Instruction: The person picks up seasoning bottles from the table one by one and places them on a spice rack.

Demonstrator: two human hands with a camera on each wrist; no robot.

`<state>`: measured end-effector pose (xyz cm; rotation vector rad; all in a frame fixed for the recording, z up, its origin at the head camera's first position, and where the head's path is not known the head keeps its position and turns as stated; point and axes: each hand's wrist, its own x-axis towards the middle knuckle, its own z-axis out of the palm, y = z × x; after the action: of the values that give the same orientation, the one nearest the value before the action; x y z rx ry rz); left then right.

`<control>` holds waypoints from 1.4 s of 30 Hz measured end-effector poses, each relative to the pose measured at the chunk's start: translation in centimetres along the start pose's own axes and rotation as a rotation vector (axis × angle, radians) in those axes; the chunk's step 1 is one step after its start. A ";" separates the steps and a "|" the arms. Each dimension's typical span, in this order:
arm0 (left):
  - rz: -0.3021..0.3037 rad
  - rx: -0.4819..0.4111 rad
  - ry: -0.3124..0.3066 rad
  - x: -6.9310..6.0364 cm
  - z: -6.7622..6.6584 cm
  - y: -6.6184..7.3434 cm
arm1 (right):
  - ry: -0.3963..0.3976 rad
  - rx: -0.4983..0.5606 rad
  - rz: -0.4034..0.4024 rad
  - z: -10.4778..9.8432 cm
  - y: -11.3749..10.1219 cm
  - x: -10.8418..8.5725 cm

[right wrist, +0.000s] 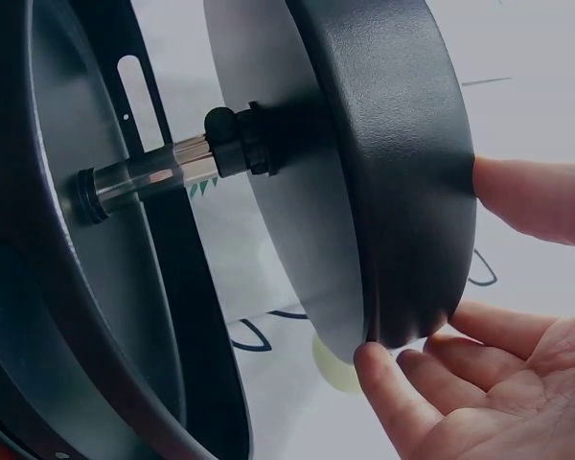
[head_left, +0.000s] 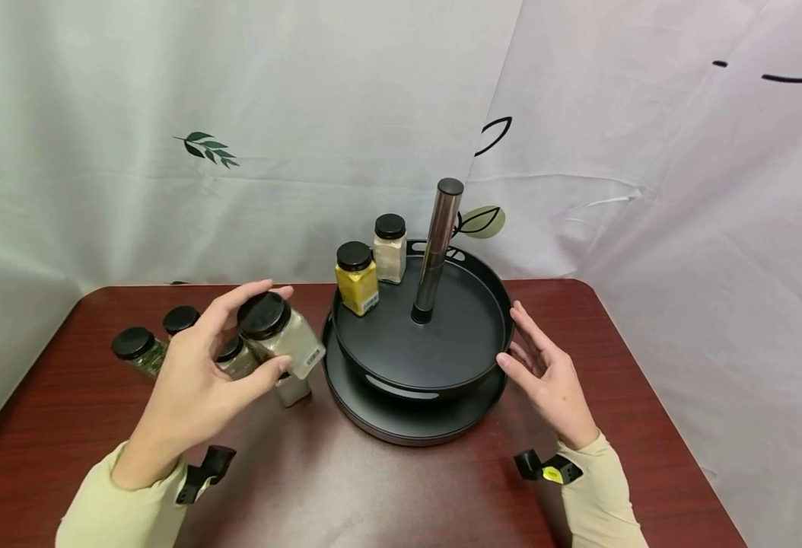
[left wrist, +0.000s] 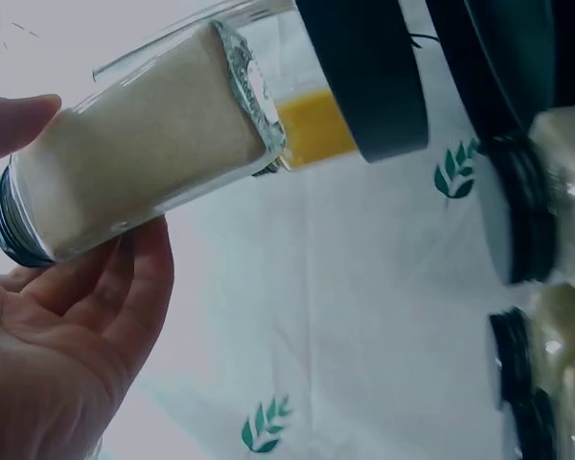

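My left hand (head_left: 192, 380) grips a black-lidded jar of pale powder (head_left: 294, 342) between thumb and fingers, tilted, just left of the upper black tray (head_left: 466, 327). Seen in the left wrist view, the fingers of this hand (left wrist: 67, 355) lie under the jar (left wrist: 144, 144), the thumb above. My right hand (head_left: 555, 392) touches the tray's right rim with spread thumb and fingertips; in the right wrist view that hand (right wrist: 498, 393) is against the tray's outer wall (right wrist: 412, 163). A yellow jar (head_left: 358, 285) and a pale jar (head_left: 390, 255) stand on the tray's left side.
Below the upper tray lies a wider black tray (head_left: 408, 434), and a metallic post (head_left: 435, 243) rises from the upper one. Left of them on the red-brown table (head_left: 353, 495) are several black-lidded jars, one with green contents (head_left: 149, 358), partly behind my left hand. A white curtain (head_left: 305, 91) hangs behind.
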<state>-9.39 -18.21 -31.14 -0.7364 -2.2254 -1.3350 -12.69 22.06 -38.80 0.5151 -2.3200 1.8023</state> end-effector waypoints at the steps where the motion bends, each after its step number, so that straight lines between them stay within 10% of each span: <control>1: 0.003 -0.001 0.005 0.2 0.1 0.0 | -0.001 0.001 0.000 0.0 0.0 0.0; 24: 0.036 -0.048 0.060 3.7 3.5 0.0 | -0.001 0.003 -0.003 0.0 0.0 0.0; 42: -0.018 0.066 0.003 4.1 6.3 -1.3 | 0.001 0.013 -0.006 0.0 0.0 0.0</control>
<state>-13.93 -12.17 -32.23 -0.6918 -2.2669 -1.2630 -12.65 22.07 -38.81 0.5223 -2.3056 1.8163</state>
